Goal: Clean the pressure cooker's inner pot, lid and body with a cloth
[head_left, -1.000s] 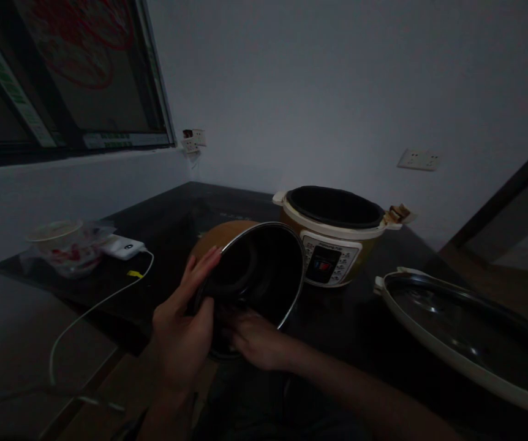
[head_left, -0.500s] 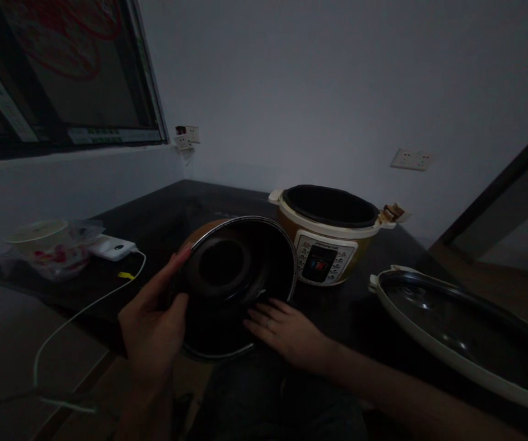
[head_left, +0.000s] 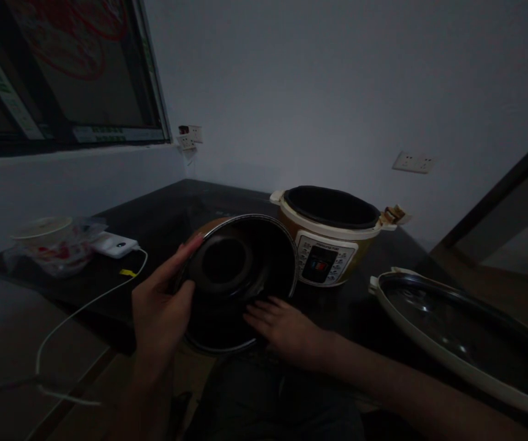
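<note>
A dark inner pot (head_left: 226, 260) with a shiny rim and a brown outer side is tipped toward me, so its round bottom shows. My left hand (head_left: 165, 300) grips its left rim, thumb inside and fingers around the outside. Over the lower right rim reaches my right hand (head_left: 282, 327), its fingers stretched flat against the inner wall. The right thumb is hidden, and the dark inside makes the contact hard to see. Just behind the pot stands an electric pressure cooker (head_left: 321, 245) with a white rim and a front control panel.
To the right lies a large lid (head_left: 463, 337) with a pale edge. A bowl in clear plastic (head_left: 57, 245) and a white plug block (head_left: 116, 245) with a trailing cord (head_left: 80, 306) sit on the dark table (head_left: 209, 196) at left. Wall sockets (head_left: 413, 162) are behind.
My left hand and the pot's left side appear slightly farther right, with the view shifting a little too. The right hand keeps nearly the same place inside the pot.
</note>
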A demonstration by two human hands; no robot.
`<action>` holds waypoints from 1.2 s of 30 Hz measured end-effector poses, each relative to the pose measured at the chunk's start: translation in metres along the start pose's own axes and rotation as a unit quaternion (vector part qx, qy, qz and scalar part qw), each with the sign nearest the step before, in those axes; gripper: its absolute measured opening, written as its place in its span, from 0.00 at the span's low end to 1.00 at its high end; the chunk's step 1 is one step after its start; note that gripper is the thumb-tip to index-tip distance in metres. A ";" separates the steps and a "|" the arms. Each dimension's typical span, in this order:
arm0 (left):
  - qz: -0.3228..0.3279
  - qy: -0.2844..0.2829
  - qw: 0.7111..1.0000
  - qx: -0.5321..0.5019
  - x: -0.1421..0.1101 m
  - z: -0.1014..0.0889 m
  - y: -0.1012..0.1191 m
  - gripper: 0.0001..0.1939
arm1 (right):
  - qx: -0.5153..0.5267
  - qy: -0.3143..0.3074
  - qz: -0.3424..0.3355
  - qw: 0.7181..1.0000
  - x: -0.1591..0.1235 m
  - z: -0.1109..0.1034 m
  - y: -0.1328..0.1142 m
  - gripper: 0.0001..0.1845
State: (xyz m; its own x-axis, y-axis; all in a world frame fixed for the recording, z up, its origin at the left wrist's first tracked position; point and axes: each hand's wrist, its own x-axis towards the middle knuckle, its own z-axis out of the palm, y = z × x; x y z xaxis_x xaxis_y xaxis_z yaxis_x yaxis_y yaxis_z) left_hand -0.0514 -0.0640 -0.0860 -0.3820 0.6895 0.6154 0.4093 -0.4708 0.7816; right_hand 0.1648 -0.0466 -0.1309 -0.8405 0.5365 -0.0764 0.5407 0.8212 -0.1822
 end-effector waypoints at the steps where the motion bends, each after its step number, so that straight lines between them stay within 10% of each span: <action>1: 0.004 -0.005 1.000 0.003 -0.002 0.001 0.002 0.30 | 0.082 -0.008 -0.012 0.996 0.004 0.003 -0.011 0.38; 3: 0.011 -0.012 1.000 0.010 -0.006 0.002 0.005 0.30 | 0.270 -0.017 -0.046 0.962 0.017 0.003 -0.029 0.43; 7: 0.028 -0.006 0.999 0.025 -0.015 0.003 0.008 0.32 | 0.597 0.056 -0.019 0.800 0.054 -0.002 -0.056 0.32; 10: 0.054 -0.019 0.998 0.028 -0.023 0.004 0.010 0.33 | 0.687 0.175 0.009 0.705 0.082 0.000 -0.073 0.27; 12: 0.071 -0.018 0.997 0.033 -0.029 0.006 0.012 0.32 | 0.686 0.232 0.002 0.690 0.094 0.004 -0.080 0.28; 20: 0.093 0.024 0.994 0.055 -0.033 0.001 0.013 0.32 | 0.179 0.073 0.075 0.978 0.062 0.029 -0.031 0.28; 28: 0.132 -0.042 0.990 0.038 -0.033 0.005 0.017 0.32 | -0.199 0.150 0.185 0.951 0.051 -0.004 0.048 0.27; 36: 0.148 -0.049 0.987 0.039 -0.033 0.006 0.016 0.33 | 0.015 0.111 0.192 0.975 0.055 0.037 0.003 0.30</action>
State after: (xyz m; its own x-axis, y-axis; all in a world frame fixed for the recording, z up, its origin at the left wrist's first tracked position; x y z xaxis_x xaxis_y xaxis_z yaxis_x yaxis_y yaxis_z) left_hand -0.0270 -0.0913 -0.0945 -0.1566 0.5797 0.7996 0.5542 -0.6186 0.5570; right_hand 0.1186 -0.0217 -0.1717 -0.5466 0.8346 0.0689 0.8096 0.5476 -0.2114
